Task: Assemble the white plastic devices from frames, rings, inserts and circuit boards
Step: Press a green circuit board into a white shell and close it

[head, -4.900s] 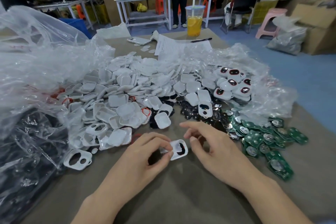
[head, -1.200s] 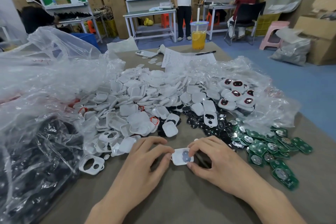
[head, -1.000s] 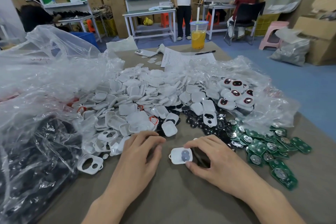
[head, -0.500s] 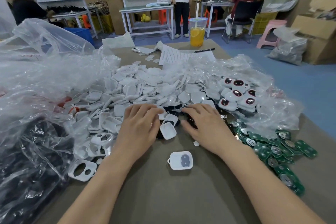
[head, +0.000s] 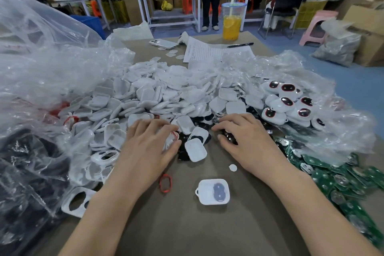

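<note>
A white frame [head: 214, 191] with a grey insert in it lies alone on the brown table, between my forearms. My left hand [head: 149, 145] rests with spread fingers on the near edge of the pile of white shells [head: 166, 93], its thumb beside a red ring [head: 175, 134]. My right hand [head: 243, 139] is curled over the black inserts [head: 199, 138], and thumb and fingers pinch one shiny black insert [head: 228, 137]. Another red ring [head: 165, 183] lies loose on the table by my left wrist. Green circuit boards [head: 342, 183] are heaped at the right.
Finished devices with red-rimmed black windows [head: 286, 100] lie on clear plastic at the right. Crumpled plastic bags [head: 41, 89] fill the left side. An empty white frame [head: 76, 203] lies near left. A drink cup [head: 231, 21], phone [head: 164, 43], paper [head: 207, 52] stand at the far end.
Both hands let go of the white frame with the insert, left it on the table and reached forward into the parts pile. A red ring now lies by my left wrist.
</note>
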The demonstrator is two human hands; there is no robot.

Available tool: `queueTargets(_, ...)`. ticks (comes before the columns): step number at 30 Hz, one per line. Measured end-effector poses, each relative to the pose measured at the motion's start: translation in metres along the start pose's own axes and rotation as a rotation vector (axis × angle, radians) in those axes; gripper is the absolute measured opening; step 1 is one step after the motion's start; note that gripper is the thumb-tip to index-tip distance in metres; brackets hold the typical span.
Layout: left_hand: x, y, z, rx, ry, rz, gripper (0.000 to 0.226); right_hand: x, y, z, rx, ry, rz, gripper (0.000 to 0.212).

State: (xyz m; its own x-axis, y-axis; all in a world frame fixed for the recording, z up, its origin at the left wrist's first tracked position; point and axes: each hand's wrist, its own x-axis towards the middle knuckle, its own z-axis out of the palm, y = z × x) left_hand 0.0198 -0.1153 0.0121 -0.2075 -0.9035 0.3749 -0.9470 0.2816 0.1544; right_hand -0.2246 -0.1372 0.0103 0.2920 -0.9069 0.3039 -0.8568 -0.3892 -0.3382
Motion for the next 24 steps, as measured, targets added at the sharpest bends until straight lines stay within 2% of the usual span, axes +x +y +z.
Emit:
queueTargets(4,0.0,0.0,-0.001,-0.008,0.051,0.024,0.029,-0.001,-0.001,-0.002,0.063,0.02,-0.023,0.028)
queueTargets(9,0.0,-0.001,-0.001,-0.062,0.103,0.036,0.03,-0.001,-0.002,-0.005,0.133,0.047,-0.013,0.041)
queueTargets(14,-0.001,0.002,-0.004,-0.172,0.185,0.005,0.025,-0.001,0.0,-0.007,0.2,0.081,0.012,0.04)
queueTargets(19,-0.002,0.007,-0.008,-0.304,0.243,-0.072,0.021,0.001,0.0,-0.01,0.316,0.198,0.061,0.038)
queueTargets(24,-0.001,0.009,-0.01,-0.443,0.346,-0.134,0.019,0.001,-0.003,-0.014,0.534,0.325,0.172,0.047)
